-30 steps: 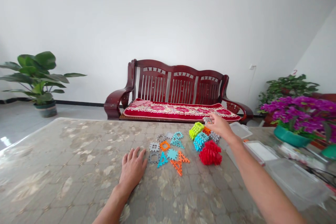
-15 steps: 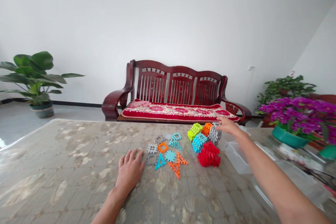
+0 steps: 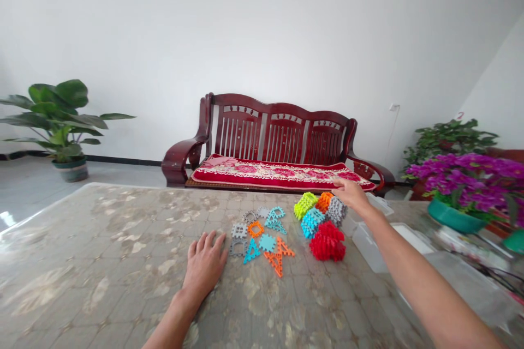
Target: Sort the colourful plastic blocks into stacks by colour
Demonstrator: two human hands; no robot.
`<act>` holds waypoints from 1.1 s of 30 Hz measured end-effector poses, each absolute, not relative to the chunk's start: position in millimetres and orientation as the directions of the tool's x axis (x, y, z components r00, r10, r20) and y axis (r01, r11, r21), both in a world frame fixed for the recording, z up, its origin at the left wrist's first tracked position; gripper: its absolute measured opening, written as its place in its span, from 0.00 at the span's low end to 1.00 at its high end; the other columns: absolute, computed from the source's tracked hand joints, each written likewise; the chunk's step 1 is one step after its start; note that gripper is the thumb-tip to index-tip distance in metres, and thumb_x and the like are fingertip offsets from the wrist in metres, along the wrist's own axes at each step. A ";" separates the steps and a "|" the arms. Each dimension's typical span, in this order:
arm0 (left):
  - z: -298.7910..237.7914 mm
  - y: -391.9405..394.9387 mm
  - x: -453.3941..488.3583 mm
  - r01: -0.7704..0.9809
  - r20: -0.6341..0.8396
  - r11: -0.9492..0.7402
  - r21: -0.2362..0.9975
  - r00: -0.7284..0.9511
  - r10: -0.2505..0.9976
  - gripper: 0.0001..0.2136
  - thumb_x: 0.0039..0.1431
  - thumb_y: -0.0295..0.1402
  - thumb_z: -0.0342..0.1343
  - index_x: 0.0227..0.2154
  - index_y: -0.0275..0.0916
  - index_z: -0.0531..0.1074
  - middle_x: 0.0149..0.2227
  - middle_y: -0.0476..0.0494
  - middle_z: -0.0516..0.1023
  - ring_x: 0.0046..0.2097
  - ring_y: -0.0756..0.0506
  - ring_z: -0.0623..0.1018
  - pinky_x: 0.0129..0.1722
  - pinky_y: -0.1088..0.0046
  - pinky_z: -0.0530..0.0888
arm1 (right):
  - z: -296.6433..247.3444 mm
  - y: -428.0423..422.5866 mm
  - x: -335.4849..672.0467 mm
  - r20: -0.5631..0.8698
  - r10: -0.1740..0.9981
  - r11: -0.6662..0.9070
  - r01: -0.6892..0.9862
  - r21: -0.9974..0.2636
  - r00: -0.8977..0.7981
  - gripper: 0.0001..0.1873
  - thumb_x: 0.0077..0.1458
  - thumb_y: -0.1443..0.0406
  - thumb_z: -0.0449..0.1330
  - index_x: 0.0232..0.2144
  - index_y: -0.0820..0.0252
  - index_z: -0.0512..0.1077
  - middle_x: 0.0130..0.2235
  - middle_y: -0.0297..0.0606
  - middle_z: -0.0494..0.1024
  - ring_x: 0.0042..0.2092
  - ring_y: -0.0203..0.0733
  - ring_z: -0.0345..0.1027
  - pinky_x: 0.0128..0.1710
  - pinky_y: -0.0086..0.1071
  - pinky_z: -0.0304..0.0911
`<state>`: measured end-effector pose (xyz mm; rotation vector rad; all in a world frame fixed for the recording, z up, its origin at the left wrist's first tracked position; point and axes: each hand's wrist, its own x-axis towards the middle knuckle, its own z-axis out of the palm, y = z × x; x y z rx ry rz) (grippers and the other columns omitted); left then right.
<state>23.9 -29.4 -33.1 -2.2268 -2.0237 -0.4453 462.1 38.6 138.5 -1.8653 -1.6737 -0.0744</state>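
My left hand (image 3: 206, 263) lies flat on the table with its fingers spread, just left of the loose interlocking plastic tiles. Nearest to it are a light grey square tile (image 3: 239, 230), a dark grey square frame tile (image 3: 238, 247) and a blue triangular tile (image 3: 251, 251). My right hand (image 3: 351, 195) reaches over the far side of the stacked tiles, fingers stretched leftward, with nothing visible in it. Beneath and beside it are a grey stack (image 3: 337, 211) and an orange stack (image 3: 325, 202). Yellow-green (image 3: 305, 205), blue (image 3: 313, 222) and red (image 3: 327, 241) stacks lie close by.
Clear plastic boxes (image 3: 370, 248) stand under and beside my right forearm. A teal pot of purple flowers (image 3: 456, 215) is at the right, near some cables. Beyond the patterned tabletop (image 3: 123, 262) is a wooden bench (image 3: 282, 136) with a red cover.
My right hand has shifted slightly left and up, from the grey stack toward the orange one. My left hand stays in place; the view has turned slightly.
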 end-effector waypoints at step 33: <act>-29.6 -32.2 24.9 0.981 0.281 -0.098 0.164 0.049 0.959 0.19 0.64 0.33 0.50 0.57 0.45 0.71 0.61 0.40 0.71 0.64 0.36 0.66 0.63 0.54 0.60 | 22.7 74.8 196.0 0.004 0.979 0.202 0.971 -0.129 -0.203 0.20 0.57 0.62 0.60 0.52 0.59 0.72 0.52 0.47 0.78 0.58 0.52 0.65 0.54 0.40 0.59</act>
